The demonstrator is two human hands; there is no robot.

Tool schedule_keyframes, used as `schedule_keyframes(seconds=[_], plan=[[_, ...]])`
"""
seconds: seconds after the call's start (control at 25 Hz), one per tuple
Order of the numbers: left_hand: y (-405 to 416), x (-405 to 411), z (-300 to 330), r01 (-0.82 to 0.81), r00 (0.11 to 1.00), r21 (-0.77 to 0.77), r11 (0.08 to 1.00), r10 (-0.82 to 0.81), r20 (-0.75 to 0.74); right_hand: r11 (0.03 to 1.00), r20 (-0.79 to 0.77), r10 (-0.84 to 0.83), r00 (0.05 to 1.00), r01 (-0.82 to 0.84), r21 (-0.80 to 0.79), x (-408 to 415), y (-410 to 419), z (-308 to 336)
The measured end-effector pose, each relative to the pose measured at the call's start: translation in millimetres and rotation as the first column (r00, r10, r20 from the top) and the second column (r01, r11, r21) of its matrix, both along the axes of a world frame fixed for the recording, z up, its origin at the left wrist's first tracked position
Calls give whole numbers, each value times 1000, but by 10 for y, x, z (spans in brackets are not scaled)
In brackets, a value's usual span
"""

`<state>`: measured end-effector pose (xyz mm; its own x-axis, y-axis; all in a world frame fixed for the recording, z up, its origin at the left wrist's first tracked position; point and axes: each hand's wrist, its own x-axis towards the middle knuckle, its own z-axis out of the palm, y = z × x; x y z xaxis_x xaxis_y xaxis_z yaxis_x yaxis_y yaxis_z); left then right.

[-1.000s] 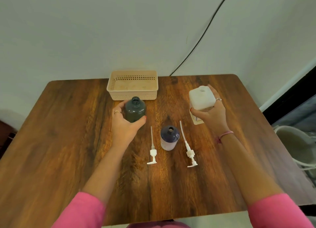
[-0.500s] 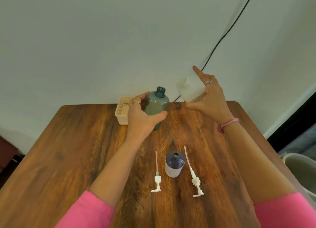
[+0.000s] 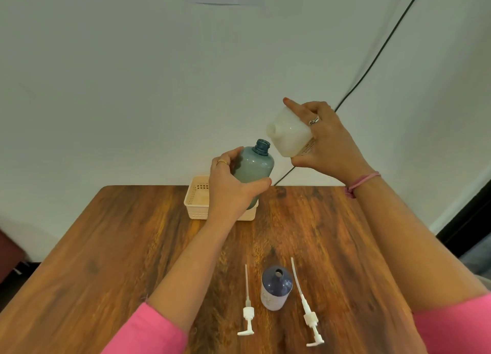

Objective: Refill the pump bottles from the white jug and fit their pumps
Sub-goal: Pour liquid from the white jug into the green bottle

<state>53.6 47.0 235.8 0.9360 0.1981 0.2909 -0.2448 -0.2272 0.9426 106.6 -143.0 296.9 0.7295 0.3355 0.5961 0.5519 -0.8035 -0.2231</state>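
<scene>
— Nearest us, at six o'clock on the desk [image 3: 111,247], the purple bottle [image 3: 276,287] stands uncapped between the two loose pumps [image 3: 248,315], one on each side, just beside it. Any danger there?

— If an elbow drops, I'd say it tips. Both forearms pass right above that cluster.

— And further out?

— The left hand [image 3: 231,183] is wrapped round the teal bottle [image 3: 253,167], lifted off the desk, neck leaning towards one o'clock. The right hand [image 3: 326,143] grips the white jug [image 3: 289,133], tilted with its mouth near the neck but not over it, as far as I can tell.

— So the pour could miss?

— Likely, with a narrow neck and both held in the air. A spill would land near the basket [image 3: 196,205] at twelve.

— Room to move?

— Bare wood at nine and three; the wall and a cable [image 3: 372,61] stand close behind.
</scene>
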Motion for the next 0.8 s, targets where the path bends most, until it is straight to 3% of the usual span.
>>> schedule_keyframes(seconds=[0.8], plan=[[36, 45, 132, -14, 1000, -26, 1000, 15, 7, 959, 249, 19, 968, 53, -279, 98, 69, 222]])
